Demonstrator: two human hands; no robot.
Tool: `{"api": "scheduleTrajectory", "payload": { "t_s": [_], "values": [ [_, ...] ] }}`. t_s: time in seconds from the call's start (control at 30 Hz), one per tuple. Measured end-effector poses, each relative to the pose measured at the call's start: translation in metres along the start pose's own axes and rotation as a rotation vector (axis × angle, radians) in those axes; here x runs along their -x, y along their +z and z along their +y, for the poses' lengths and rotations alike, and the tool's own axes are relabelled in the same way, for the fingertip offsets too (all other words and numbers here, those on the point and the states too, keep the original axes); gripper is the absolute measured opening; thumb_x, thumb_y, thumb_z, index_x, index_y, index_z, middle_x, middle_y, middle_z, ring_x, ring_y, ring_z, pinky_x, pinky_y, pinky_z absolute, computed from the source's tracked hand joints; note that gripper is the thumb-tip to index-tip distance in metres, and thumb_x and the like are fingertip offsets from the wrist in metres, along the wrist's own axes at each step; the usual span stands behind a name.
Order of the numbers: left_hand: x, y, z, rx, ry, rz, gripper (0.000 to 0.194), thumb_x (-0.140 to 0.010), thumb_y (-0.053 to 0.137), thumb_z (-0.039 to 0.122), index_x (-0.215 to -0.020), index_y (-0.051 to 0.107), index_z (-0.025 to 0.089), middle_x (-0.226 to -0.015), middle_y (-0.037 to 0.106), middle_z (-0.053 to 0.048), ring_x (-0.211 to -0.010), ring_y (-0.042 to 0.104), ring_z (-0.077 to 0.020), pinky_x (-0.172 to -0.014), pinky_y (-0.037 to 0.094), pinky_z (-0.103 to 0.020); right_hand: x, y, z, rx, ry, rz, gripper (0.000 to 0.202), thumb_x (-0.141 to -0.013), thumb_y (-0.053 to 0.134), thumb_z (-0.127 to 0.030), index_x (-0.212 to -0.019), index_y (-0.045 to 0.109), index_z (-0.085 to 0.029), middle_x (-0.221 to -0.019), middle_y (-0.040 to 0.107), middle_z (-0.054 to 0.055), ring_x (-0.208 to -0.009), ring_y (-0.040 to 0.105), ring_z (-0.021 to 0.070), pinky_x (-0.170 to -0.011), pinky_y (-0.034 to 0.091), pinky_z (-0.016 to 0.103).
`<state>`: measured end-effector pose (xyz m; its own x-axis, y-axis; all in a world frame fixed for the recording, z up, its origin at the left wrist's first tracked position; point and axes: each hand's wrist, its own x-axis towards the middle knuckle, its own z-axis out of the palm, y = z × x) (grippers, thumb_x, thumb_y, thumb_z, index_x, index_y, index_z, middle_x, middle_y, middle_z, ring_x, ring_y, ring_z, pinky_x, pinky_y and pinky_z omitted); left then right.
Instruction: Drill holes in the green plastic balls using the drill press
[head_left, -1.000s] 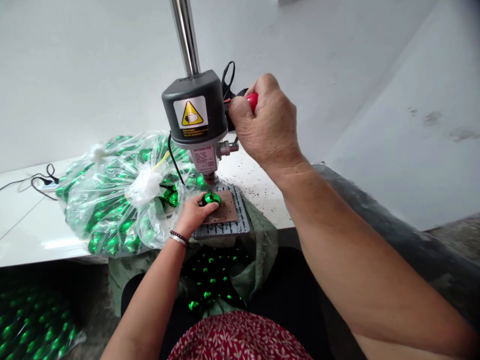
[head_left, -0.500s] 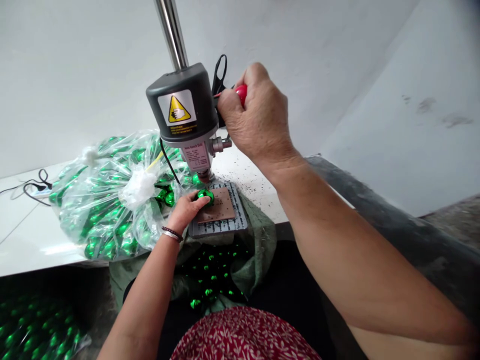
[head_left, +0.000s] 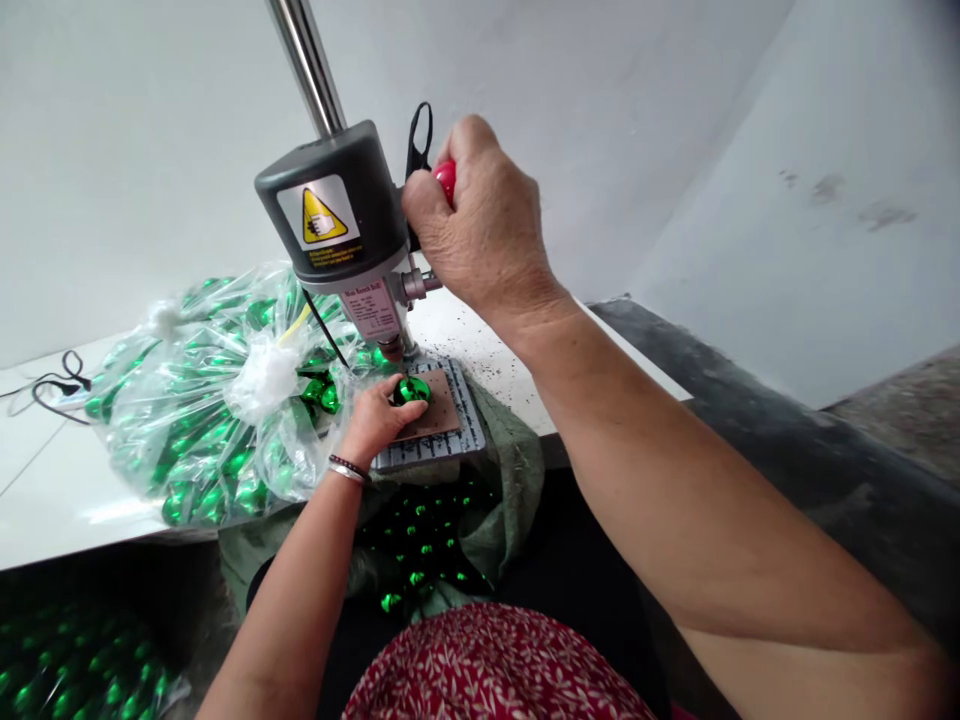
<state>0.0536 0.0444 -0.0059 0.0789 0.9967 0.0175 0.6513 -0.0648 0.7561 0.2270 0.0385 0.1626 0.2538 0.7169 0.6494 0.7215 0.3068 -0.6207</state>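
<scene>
Here, many shiny green balls are packed in a clear, crinkled plastic bag (head_left: 202, 400) on the worktop (head_left: 45, 500), reaching its front edge. More are gathered in a dull green cloth (head_left: 517, 480) below that edge. One glossy round ball (head_left: 413, 391) is pinched between thumb and fingers of the left hand (head_left: 379, 415), over a flat brown board (head_left: 442, 405) near the front edge. The red knob (head_left: 445, 181) is gripped by the curled right hand (head_left: 484, 220).

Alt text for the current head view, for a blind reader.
A left hand steadies a shiny green ball under a small bench drill; the right hand grips its red-knobbed lever. Clear plastic bags of green balls lie alongside on a white table.
</scene>
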Motion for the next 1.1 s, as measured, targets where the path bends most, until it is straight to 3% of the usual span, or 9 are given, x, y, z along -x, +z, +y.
{"api": "scheduleTrajectory", "payload": {
  "t_s": [0.13,0.43,0.6,0.9,1.1],
  "values": [
    [0.006,0.005,0.004,-0.007,-0.021,-0.024,0.057,-0.068,0.073,0.035,-0.121,0.066,0.017,-0.112,0.073,-0.008,-0.105,0.065,-0.0243,-0.097,0.046,-0.038,0.001,-0.002,-0.002,0.001,0.007,-0.02,0.013,-0.083,0.038,-0.035,-0.081,0.034,-0.023,-0.077,0.051,0.0,-0.068,0.043,0.0149,-0.074,0.036,0.031],
    [0.005,0.011,-0.013,0.087,-0.038,-0.042,0.063,-0.066,0.075,0.04,-0.124,0.064,0.019,-0.105,0.073,-0.006,-0.097,0.065,-0.0245,-0.088,0.049,-0.035,0.028,0.001,0.007,-0.089,-0.05,0.061,0.015,-0.088,0.042,-0.037,-0.084,0.043,-0.022,-0.076,0.052,0.0,-0.077,0.054,0.0138,-0.077,0.043,0.031],
    [0.008,0.014,-0.014,0.155,0.029,-0.032,0.043,-0.068,0.073,0.037,-0.108,0.071,0.022,-0.09,0.073,-0.002,-0.083,0.064,-0.0211,-0.078,0.05,-0.03,0.038,0.003,0.011,-0.082,-0.057,0.094,0.018,-0.089,0.043,-0.039,-0.083,0.045,-0.022,-0.077,0.055,0.0,-0.073,0.053,0.0125,-0.07,0.043,0.03],
    [0.009,0.015,-0.014,0.063,0.049,-0.046,0.044,-0.071,0.072,0.035,-0.113,0.068,0.024,-0.096,0.073,0.001,-0.088,0.064,-0.0185,-0.082,0.049,-0.027,0.057,0.01,0.02,-0.035,-0.12,0.284,0.015,-0.082,0.051,-0.034,-0.077,0.045,-0.022,-0.065,0.047,-0.004,-0.057,0.043,0.007,-0.057,0.037,0.023],
    [0.011,0.016,-0.014,0.058,0.06,-0.029,0.041,-0.072,0.073,0.033,-0.112,0.067,0.025,-0.103,0.072,0.0,-0.093,0.064,-0.0194,-0.088,0.049,-0.03,0.066,0.013,0.022,0.018,-0.089,0.344,0.017,-0.08,0.052,-0.036,-0.075,0.046,-0.021,-0.068,0.051,-0.001,-0.061,0.049,0.0087,-0.06,0.04,0.024]
  ]
}}
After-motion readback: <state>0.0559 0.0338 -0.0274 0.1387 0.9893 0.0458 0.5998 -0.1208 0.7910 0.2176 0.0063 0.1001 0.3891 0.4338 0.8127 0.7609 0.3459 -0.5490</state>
